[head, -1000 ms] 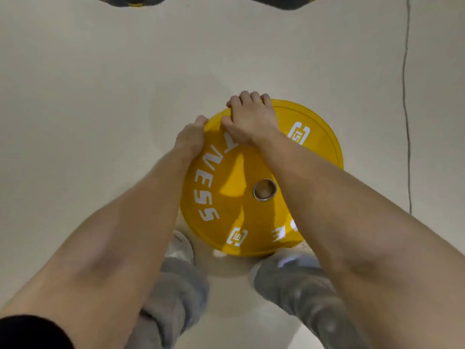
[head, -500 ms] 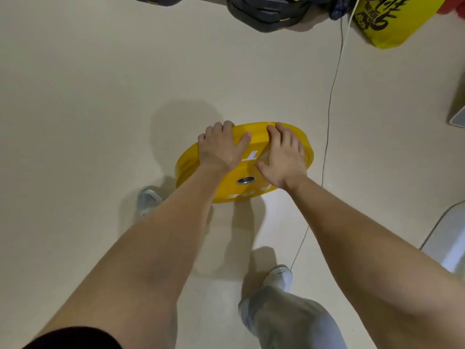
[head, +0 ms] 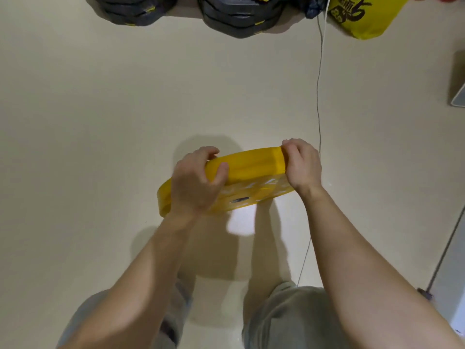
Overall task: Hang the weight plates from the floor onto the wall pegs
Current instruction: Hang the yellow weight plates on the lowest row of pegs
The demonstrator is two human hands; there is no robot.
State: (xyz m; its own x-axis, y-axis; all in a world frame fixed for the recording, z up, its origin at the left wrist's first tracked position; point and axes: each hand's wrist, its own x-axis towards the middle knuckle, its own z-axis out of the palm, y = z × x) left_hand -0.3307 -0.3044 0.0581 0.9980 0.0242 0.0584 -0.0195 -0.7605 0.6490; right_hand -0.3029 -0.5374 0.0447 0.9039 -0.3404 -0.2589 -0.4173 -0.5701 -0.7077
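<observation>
Beige floor (head: 100, 122) lies under the yellow plate (head: 251, 162), clasped at nine o'clock by the left grip (head: 196, 182) and at three by the right grip (head: 302, 165); it is best carried level.

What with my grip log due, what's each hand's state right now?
Left hand: closed, fingers curled round the rim of the yellow weight plate.
Right hand: closed, gripping the same plate's rim.

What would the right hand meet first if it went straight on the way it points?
Gripping the yellow plate, the right hand has only bare floor ahead; the dark plates come next, though depth is unclear.
</observation>
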